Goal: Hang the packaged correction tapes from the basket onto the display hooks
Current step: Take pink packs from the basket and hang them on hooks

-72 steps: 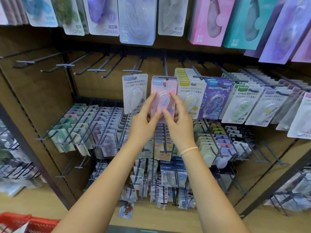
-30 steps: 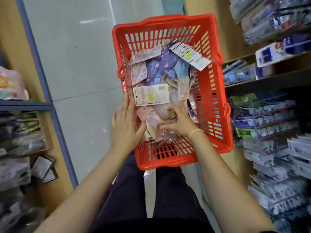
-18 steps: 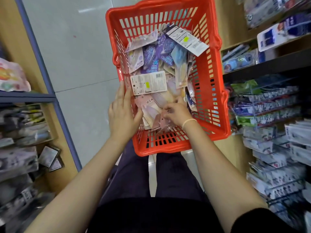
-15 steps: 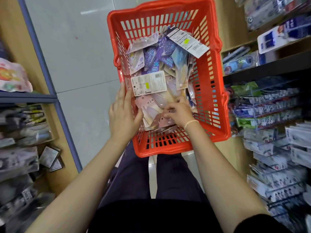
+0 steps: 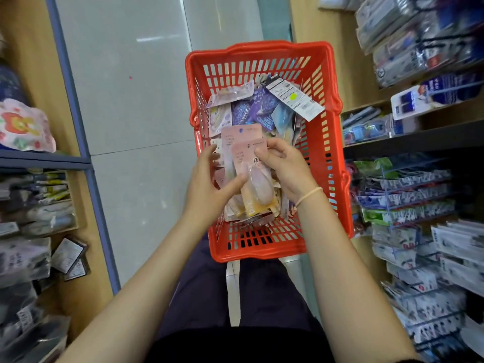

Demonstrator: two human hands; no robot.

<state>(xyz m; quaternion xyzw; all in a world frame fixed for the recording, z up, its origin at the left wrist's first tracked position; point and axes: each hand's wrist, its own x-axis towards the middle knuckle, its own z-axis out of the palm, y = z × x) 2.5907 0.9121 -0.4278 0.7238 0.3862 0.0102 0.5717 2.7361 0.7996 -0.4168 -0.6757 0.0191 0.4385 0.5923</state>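
A red plastic basket [image 5: 330, 142] stands on the floor below me, filled with several packaged correction tapes [image 5: 251, 111] in pink, purple and blue. Over its near half, both hands hold a small stack of pink packaged correction tapes [image 5: 248, 158], lifted above the pile. My left hand [image 5: 209, 187] grips the stack's left edge, thumb across the front. My right hand [image 5: 285, 166] pinches the stack's upper right corner. One white-backed package [image 5: 293, 98] leans on the basket's far right rim.
Display hooks with hanging packages [image 5: 408, 195] fill the shelving on the right. A blue-framed shelf unit [image 5: 76, 163] with goods stands on the left. Grey floor tiles [image 5: 136, 100] lie between them. My dark trousers [image 5: 209, 297] show below the basket.
Earlier I was hanging a pink package on a hook; then I turned down to the basket. Both hands dug into the pile and have now lifted a stack of pink packages out of it.
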